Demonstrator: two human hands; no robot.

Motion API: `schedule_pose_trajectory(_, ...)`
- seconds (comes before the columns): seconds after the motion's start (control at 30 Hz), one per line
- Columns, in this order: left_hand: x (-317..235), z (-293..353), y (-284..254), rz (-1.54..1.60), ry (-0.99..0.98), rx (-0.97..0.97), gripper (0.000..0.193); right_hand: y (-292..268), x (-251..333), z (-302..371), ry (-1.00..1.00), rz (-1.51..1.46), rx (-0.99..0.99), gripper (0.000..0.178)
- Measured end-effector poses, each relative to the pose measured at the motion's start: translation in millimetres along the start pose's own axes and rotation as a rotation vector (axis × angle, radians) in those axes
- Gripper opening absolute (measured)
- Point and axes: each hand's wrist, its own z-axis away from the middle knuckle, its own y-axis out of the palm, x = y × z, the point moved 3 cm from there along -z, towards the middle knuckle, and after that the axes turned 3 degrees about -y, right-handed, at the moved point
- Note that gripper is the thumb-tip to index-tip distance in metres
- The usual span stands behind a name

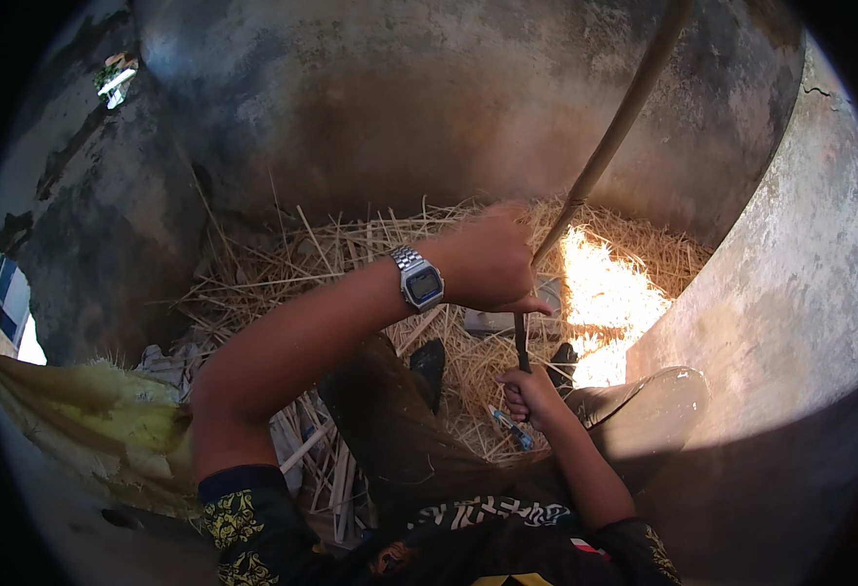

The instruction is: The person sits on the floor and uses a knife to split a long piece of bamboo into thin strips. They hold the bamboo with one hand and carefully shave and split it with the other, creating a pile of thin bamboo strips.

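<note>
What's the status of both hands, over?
Left hand at brown pole, grip hidden. Right hand closed on dark narrow piece. Loose straw lies below.

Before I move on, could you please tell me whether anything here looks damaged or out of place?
Yes, the pale wall on the right looks damaged: a jagged dark line, like a crack, breaks its surface near the top. Loose straw also lies strewn untidily about.

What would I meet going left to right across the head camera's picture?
Yellowish cloth, silver wristwatch, left hand, brightly sunlit straw, pale grey wall.
</note>
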Motion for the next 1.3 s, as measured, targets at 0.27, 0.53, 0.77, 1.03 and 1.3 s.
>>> schedule_pose_trajectory(0.27,15.9,0.6,8.6,0.834,-0.441,-0.597,0.047,4.5,4.7,-4.8,-0.021,0.006,-0.018,0.042)
schedule_pose_trajectory(0.53,6.3,-9.5,56.5,1.483,-0.552,-0.945,0.048,5.4,23.2,-4.0,0.159,-0.267,0.338,0.045)
schedule_pose_trajectory(0.77,12.1,5.9,50.0,1.384,-0.667,-1.178,0.054,2.7,32.3,-9.3,-0.501,0.587,-0.353,0.040)
schedule_pose_trajectory(1.03,22.8,39.2,49.4,1.333,-0.869,-1.388,0.058,38.8,70.6,-7.5,-0.868,0.227,-0.371,0.037)
schedule_pose_trajectory(1.3,2.2,33.2,60.9,1.199,-0.762,-1.225,0.059,3.1,8.0,-68.5,-0.274,0.837,-0.344,0.042)
